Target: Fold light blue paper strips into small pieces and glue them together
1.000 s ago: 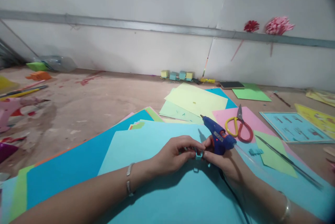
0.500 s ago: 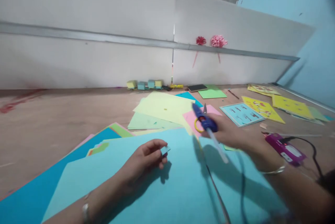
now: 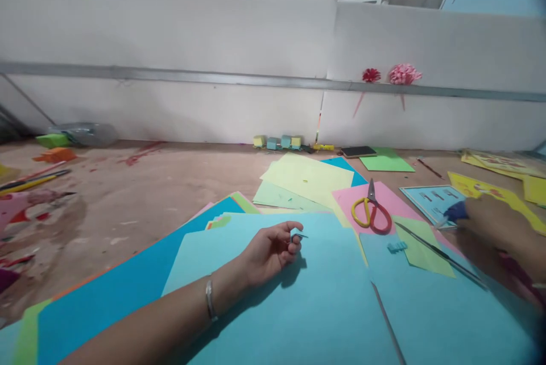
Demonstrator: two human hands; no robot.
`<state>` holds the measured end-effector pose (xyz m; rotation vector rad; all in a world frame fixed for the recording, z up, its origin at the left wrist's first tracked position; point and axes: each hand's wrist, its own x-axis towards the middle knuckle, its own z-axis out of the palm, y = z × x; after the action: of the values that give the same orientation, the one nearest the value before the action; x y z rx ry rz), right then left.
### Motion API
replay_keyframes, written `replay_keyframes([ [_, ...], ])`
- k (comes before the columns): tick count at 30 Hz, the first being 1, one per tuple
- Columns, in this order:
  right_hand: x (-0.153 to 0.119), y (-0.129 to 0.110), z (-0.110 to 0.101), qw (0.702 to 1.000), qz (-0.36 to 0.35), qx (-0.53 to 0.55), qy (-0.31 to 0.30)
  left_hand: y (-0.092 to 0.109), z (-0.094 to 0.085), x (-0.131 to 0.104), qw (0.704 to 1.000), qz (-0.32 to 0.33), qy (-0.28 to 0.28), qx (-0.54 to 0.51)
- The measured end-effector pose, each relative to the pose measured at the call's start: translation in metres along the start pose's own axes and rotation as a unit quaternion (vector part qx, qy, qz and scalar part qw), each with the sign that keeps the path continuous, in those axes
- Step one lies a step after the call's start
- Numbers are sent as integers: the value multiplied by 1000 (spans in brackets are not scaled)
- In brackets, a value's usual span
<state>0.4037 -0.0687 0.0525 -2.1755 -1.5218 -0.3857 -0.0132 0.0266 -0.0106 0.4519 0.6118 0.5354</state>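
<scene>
Above the light blue sheet (image 3: pixel 324 291), my left hand (image 3: pixel 273 251) pinches a small folded blue paper piece (image 3: pixel 297 235) between thumb and fingers. My right hand (image 3: pixel 497 223) is at the far right, blurred, closed around the blue glue gun (image 3: pixel 456 212), whose pale tip points left over the printed light blue card (image 3: pixel 433 201). Red and yellow scissors (image 3: pixel 372 211) lie on the pink paper (image 3: pixel 345 197) between my hands. Small curled blue pieces (image 3: pixel 396 247) rest by a green square (image 3: pixel 424 248).
Small yellow and blue paper blocks (image 3: pixel 277 142) line the white partition (image 3: pixel 170 109). A black phone (image 3: pixel 358 152) lies near the green paper (image 3: pixel 388 160). Pens (image 3: pixel 36 181) and an orange piece (image 3: pixel 55 154) are at the left. A metal tool (image 3: pixel 439 254) lies at the right.
My right hand has moved right and away from the scissors with the glue gun. The view has turned left, showing more of the table there. My left hand still pinches the blue piece.
</scene>
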Motion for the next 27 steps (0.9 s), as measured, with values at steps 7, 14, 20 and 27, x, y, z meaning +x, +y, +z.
replay_keyframes([
  [7, -33, -170, 33, 821, -71, 384, -416, -3, -3, 2, 993, 40, 11, 108],
  [14, -60, -229, 77, 653, -20, 470, -594, -2, -3, -3, 959, 167, 1, 229],
  [20, -64, -227, 83, 647, -1, 483, -590, -1, -4, 2, 946, 175, -9, 271],
  [27, -72, -233, 72, 746, -49, 435, -502, 1, -2, 0, 948, 173, -3, 266],
])
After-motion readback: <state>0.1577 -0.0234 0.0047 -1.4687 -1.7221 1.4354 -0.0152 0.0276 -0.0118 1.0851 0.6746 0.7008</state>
